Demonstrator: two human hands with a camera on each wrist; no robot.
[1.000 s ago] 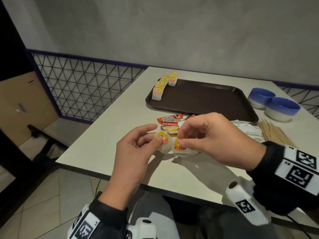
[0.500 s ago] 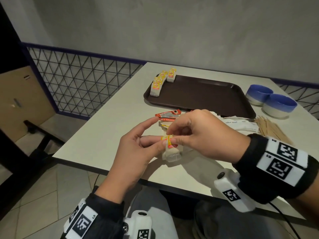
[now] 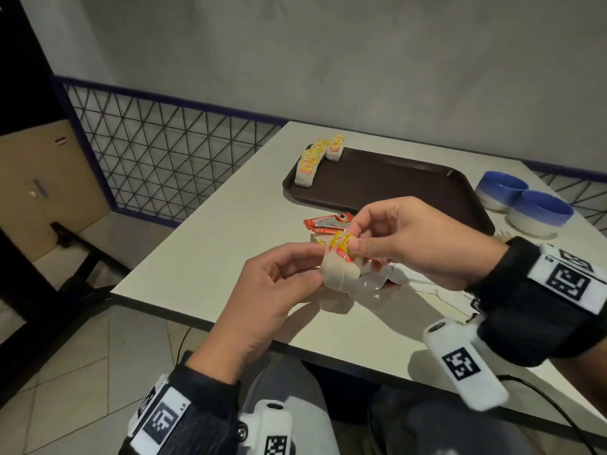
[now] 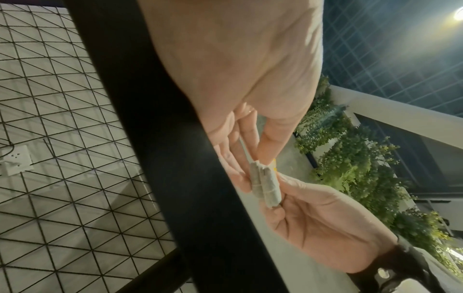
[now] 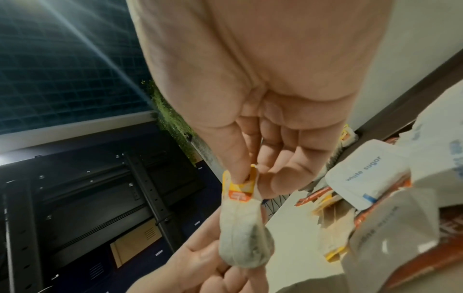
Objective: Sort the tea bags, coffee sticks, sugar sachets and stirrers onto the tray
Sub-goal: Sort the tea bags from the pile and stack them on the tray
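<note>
Two white tea bags (image 3: 340, 269) with yellow tags are stacked together and held above the table's near edge. My right hand (image 3: 349, 242) pinches their tags from above, the thumb on the yellow tag (image 5: 239, 191). My left hand (image 3: 318, 269) grips the lower part of the tea bags (image 4: 265, 186) between thumb and fingers. A row of several tea bags (image 3: 312, 159) stands on the left end of the brown tray (image 3: 394, 188). Red coffee sticks (image 3: 325, 223) and white sugar sachets (image 5: 363, 174) lie on the table under my hands. The stirrers are hidden behind my right wrist.
Two blue and white bowls (image 3: 522, 201) stand to the right of the tray. A black mesh railing (image 3: 164, 159) runs along the table's left side. The white table's (image 3: 213, 257) front edge passes just under my hands.
Each hand pinched its own tea bag on the table. The two bags have been brought together into one stack and lifted off the table, both hands rising with them.
</note>
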